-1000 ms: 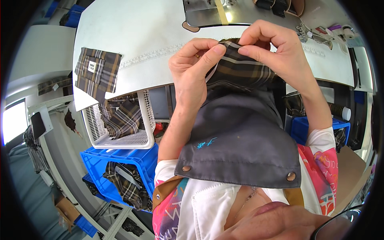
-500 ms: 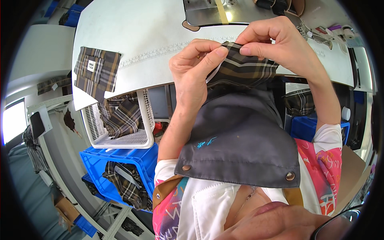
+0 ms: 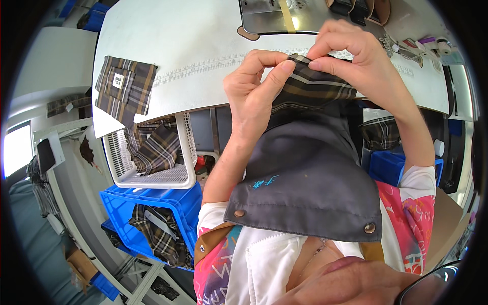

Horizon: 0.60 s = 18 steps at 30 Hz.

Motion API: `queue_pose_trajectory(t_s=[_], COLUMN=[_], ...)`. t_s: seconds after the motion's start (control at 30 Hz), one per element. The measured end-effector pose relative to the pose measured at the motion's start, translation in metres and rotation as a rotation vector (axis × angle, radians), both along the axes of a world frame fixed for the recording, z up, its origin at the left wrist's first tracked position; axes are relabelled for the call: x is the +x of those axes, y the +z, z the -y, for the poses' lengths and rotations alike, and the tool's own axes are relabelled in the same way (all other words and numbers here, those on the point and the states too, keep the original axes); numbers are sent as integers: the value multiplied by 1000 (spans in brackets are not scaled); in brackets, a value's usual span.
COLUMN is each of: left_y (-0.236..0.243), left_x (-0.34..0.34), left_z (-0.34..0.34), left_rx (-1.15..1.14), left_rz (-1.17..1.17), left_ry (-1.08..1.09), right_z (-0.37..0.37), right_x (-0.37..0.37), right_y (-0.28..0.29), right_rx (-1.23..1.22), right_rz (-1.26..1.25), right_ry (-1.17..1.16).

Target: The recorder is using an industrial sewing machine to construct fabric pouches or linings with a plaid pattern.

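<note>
A dark plaid fabric piece (image 3: 315, 84) with brown and pale stripes hangs over the table's near edge, between my hands. My left hand (image 3: 256, 84) pinches its upper left corner between thumb and forefinger. Close beside it, my right hand (image 3: 351, 56) grips the top edge with thumb and fingers; its upper fingers are slightly blurred. The lower part of the cloth falls toward my grey apron (image 3: 310, 188). At the table's left end lies another plaid piece (image 3: 124, 91) with a pocket and a white label, drooping over the edge.
The white table (image 3: 188, 46) carries a printed ruler scale. A sewing machine bed (image 3: 264, 18) stands at the back. Below left, a white basket (image 3: 190, 152) and a blue crate (image 3: 117, 203) hold plaid cloth. Thread and small tools (image 3: 406, 48) lie at the far right.
Both hands and the cloth have shifted slightly right in view. My right hand's fingers have lifted a little, while both hands keep hold of the fabric's top edge.
</note>
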<state>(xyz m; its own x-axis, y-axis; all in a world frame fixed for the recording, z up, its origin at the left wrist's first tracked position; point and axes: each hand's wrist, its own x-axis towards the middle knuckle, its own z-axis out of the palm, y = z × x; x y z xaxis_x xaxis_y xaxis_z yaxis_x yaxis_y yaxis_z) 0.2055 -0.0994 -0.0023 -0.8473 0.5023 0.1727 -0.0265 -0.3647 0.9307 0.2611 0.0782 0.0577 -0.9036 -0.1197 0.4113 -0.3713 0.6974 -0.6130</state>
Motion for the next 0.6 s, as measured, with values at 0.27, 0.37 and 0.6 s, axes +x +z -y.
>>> queue_pose_trajectory(t_s=[0.27,0.37,0.6], left_y=[-8,31,24], left_x=[-13,-33,-154], left_z=[43,79,16], left_rx=[-101,-694,-939], left_rz=[2,-460,-1106], left_ry=[377,688,-175], right_z=[77,108,55], right_x=[-34,-64,-92], right_y=[-13,-44,-97], right_rx=[-78,-164,204], right_rz=[57,-250,-383], right_ry=[79,147,-66])
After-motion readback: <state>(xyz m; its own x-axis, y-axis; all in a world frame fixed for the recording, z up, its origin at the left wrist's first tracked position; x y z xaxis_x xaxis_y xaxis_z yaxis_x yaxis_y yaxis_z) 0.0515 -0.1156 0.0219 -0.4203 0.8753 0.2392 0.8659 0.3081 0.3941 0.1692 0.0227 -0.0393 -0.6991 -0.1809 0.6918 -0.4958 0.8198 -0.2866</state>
